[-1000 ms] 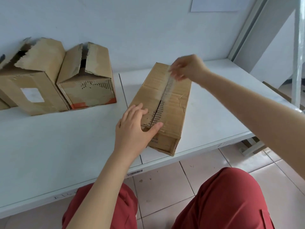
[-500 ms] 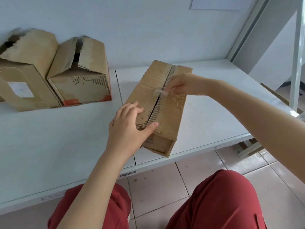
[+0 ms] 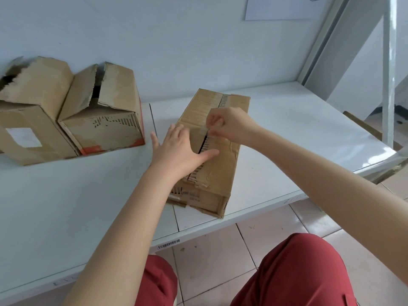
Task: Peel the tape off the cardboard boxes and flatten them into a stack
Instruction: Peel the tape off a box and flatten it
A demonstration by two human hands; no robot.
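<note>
Two hands are working on a box (image 3: 220,173) lying on the table (image 3: 287,140). Its seam is under the left hand (image 3: 178,151), which is pressing flat with fingers spread. Just beyond those fingertips, the right hand (image 3: 229,127) is pinching a tape strip (image 3: 202,130). Well left of both, a labelled box (image 3: 26,129) and a torn box (image 3: 106,127) are standing.

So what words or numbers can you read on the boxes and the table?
Nothing can be read for sure.
Print on the taped box: too blurred.
Barcode sticker on the table: too small.
White label on the left box: no words show.
Black print on the middle box: broken, unreadable.
</note>
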